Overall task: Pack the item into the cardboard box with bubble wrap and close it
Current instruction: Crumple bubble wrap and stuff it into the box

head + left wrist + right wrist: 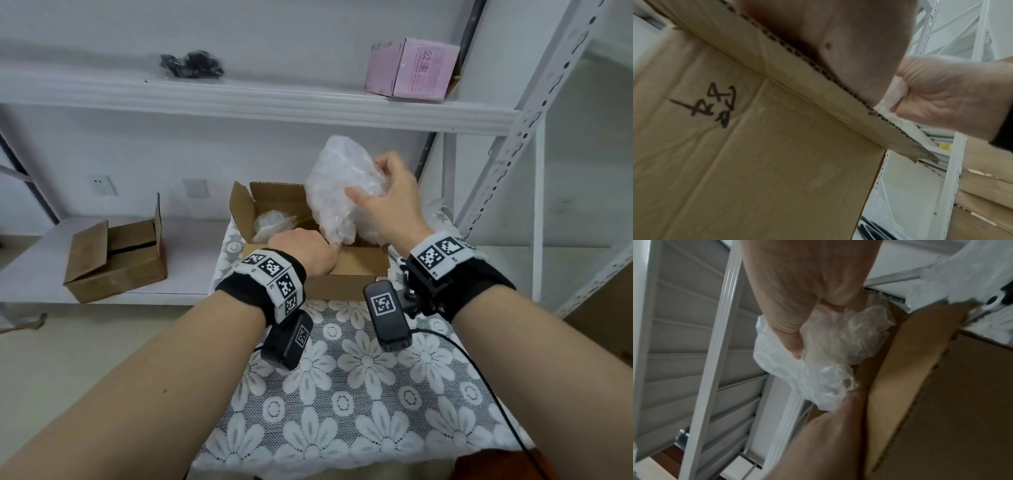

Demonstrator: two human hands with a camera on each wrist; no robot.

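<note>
While right grip [387, 202] clutches bubble wrap [337, 185], box [356, 263] open

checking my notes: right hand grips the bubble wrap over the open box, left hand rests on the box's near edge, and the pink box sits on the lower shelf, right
One slip: the pink box sits on the upper shelf, as the head view shows. The rest holds: right hand grips the bubble wrap over the open box, left hand on its near edge.
</note>
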